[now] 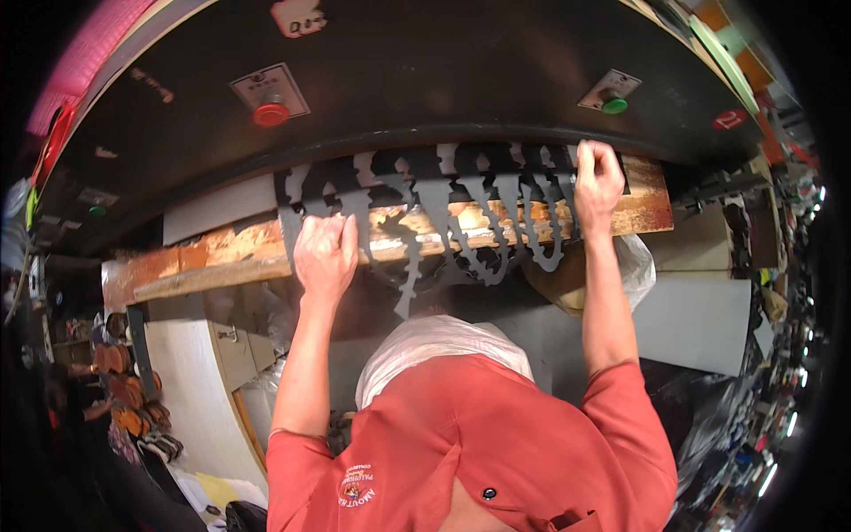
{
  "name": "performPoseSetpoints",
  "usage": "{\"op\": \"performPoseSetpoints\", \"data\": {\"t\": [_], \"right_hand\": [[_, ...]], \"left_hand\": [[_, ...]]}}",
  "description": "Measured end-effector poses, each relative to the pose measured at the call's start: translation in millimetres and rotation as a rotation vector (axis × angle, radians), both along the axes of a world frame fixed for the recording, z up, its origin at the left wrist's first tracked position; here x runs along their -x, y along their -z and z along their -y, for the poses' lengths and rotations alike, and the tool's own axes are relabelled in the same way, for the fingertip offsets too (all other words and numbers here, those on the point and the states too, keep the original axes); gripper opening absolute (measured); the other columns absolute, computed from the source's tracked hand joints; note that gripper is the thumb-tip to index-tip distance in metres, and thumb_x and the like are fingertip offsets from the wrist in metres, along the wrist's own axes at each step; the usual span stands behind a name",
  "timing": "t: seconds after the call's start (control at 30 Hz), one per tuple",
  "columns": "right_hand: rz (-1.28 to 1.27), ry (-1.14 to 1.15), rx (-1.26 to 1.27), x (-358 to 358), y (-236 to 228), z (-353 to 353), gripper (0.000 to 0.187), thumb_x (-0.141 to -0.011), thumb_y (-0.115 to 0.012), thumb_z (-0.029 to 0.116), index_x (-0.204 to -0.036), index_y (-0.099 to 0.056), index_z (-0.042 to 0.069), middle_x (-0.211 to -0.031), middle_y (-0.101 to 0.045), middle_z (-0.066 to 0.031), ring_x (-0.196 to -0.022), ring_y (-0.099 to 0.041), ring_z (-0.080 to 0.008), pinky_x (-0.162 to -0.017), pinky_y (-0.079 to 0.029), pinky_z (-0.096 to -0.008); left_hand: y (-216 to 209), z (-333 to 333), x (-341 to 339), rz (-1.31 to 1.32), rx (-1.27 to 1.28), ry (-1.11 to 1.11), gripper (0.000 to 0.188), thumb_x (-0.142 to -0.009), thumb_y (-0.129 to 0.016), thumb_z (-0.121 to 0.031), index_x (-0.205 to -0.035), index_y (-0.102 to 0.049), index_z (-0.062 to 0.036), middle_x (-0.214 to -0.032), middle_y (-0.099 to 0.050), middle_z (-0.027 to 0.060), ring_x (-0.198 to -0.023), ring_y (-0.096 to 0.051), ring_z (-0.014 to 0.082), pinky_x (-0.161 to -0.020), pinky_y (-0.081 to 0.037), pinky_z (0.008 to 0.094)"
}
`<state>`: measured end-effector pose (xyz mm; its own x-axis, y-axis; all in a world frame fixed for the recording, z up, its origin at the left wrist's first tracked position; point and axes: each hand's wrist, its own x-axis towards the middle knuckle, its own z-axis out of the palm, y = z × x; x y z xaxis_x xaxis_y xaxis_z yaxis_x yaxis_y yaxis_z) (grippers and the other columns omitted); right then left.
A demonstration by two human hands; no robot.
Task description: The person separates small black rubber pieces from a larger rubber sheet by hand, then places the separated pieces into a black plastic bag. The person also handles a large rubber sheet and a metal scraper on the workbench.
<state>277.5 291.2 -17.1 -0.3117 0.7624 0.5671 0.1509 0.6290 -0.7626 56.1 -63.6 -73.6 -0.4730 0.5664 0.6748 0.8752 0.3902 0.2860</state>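
Note:
A thin grey sheet, full of cut-out gaps, hangs over the front edge of a worn wooden board. Its narrow, jagged strips dangle toward my body. My left hand is closed at the left part of this sheet, knuckles up, just in front of the board's edge. At the sheet's far right edge, my right hand is closed too, with fingers curled over the border. The sheet spans between both hands. Its far edge lies close under the black machine front, where I cannot make out how far it reaches.
The black machine front rises beyond the board, with a red button and a green button. A pale flat sheet lies on the board's left. Below right are a plastic-lined container and a grey panel.

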Motion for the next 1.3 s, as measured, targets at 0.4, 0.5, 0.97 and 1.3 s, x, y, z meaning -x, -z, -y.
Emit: {"op": "performPoseSetpoints", "data": {"t": [0.4, 0.5, 0.97, 1.3], "right_hand": [[0.516, -0.221, -0.123, 18.6, 46.9, 43.7, 0.035, -0.098, -0.077, 0.023, -0.077, -0.061, 0.0, -0.062, -0.049, -0.0129, -0.055, -0.045, -0.0203, -0.056, -0.042, -0.0367], [0.708, -0.172, -0.019, 18.6, 43.6, 46.0, 0.036, -0.101, -0.07, 0.034, -0.087, -0.069, 0.001, -0.077, -0.068, -0.021, -0.074, -0.068, -0.0407, -0.07, -0.052, -0.0465], [0.46, -0.272, 0.275, 1.4, 56.1, 29.1, 0.029, -0.106, -0.071, 0.024, -0.089, -0.07, 0.0, -0.076, -0.054, 0.0054, -0.071, -0.045, -0.0046, -0.063, -0.04, -0.0238], [0.433, -0.295, 0.057, 89.0, 5.6, 22.6, 0.021, -0.105, -0.071, 0.018, -0.116, -0.07, 0.0, -0.102, -0.069, -0.0035, -0.093, -0.063, -0.0142, -0.088, -0.051, -0.0291]], "left_hand": [[-2.9, -3.7, -0.8, 0.072, -0.027, -0.067, 0.022, -0.088, -0.081, -0.012, -0.072, -0.067, -0.0054, -0.072, -0.068, 0.0094, -0.073, -0.065, 0.0293, -0.068, -0.054, 0.0411], [-4.4, -1.8, -2.3, 0.093, 0.002, -0.074, 0.022, -0.088, -0.082, -0.015, -0.073, -0.069, -0.0051, -0.073, -0.069, 0.0095, -0.074, -0.065, 0.029, -0.07, -0.055, 0.041], [-5.6, 2.0, -7.7, 0.201, -0.004, -0.097, 0.026, -0.09, -0.079, -0.024, -0.071, -0.067, -0.0098, -0.074, -0.069, 0.0066, -0.08, -0.064, 0.027, -0.076, -0.054, 0.0402], [-12.3, 4.0, -2.4, 0.264, 0.102, -0.066, 0.027, -0.09, -0.075, -0.024, -0.068, -0.066, -0.0099, -0.071, -0.066, 0.0044, -0.079, -0.062, 0.0244, -0.07, -0.051, 0.038]]}}
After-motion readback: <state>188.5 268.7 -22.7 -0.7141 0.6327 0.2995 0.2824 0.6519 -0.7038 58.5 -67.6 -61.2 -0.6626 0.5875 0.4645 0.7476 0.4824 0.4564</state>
